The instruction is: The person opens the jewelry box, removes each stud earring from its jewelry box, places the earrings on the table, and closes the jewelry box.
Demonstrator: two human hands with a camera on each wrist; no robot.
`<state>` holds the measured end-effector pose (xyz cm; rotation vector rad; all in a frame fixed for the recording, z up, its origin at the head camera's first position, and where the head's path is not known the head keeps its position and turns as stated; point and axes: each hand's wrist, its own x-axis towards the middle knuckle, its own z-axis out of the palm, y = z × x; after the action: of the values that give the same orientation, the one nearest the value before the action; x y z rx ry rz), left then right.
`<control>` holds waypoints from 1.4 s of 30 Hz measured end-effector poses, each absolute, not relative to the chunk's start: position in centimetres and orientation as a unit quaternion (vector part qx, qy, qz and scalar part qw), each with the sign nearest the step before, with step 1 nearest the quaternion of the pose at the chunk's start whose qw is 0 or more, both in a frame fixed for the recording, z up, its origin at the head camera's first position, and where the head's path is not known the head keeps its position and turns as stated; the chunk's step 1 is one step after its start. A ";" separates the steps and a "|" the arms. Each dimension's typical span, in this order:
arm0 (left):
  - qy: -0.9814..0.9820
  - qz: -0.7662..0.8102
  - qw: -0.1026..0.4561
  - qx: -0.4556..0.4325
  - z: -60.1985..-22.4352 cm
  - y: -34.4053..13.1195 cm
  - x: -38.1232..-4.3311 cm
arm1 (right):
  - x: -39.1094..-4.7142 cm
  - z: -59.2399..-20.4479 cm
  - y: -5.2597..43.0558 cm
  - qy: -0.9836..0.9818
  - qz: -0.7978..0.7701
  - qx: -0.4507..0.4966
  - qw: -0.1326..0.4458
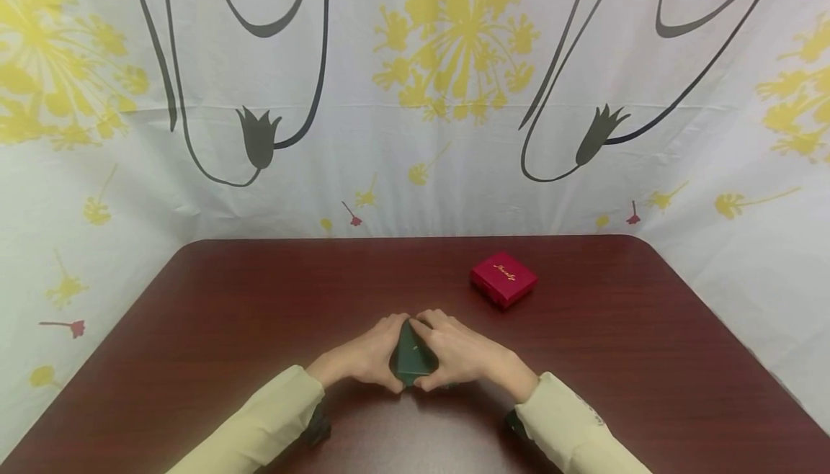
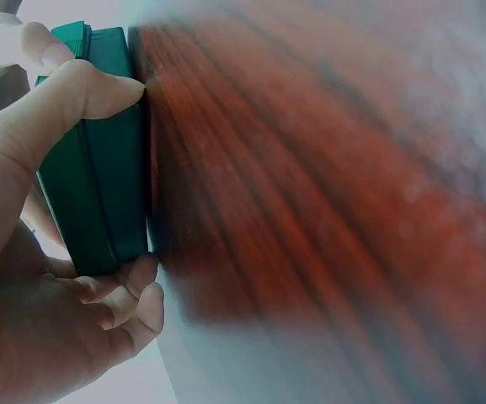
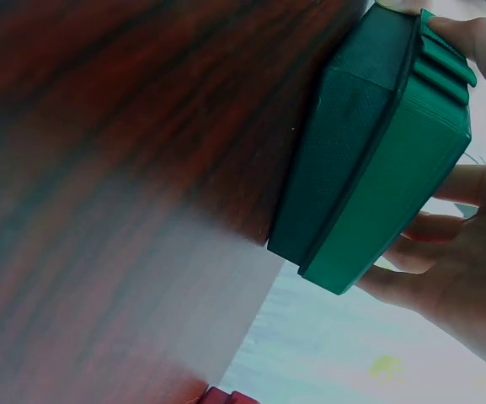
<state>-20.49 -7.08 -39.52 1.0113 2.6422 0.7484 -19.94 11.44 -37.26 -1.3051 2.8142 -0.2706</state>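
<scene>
A small dark green box [image 1: 412, 357] with a lid sits on the table between both hands in the head view. My left hand [image 1: 371, 355] grips its left side, thumb at the near edge and fingers round the far end. From the other side my right hand [image 1: 457, 350] holds it the same way, the hands' tips almost meeting. In the left wrist view, the green box [image 2: 112, 185] shows a seam between lid and base, with the thumb pressed over it. Raised ridges mark one end of the green box [image 3: 386, 160] in the right wrist view.
A red box [image 1: 503, 278] with gold lettering lies further back, right of the hands. The dark reddish wooden table [image 1: 292, 279] has rounded back corners. Behind it hangs a white curtain [image 1: 415, 193] with yellow and grey flower prints.
</scene>
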 end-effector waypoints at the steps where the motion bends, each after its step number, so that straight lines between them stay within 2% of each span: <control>1: 0.898 0.253 0.107 0.343 -39.5 -7.1 -20.5 | -19.9 -37.3 11.4 0.903 -0.088 -0.419 0.013; 42: 0.900 0.245 0.104 0.345 -39.5 -7.1 -20.4 | -19.5 -37.1 11.0 0.904 -0.043 -0.425 -0.016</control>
<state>-20.36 -7.08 -39.50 1.0181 2.6535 0.7227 -19.49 11.04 -37.13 -1.3499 2.8689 -0.1361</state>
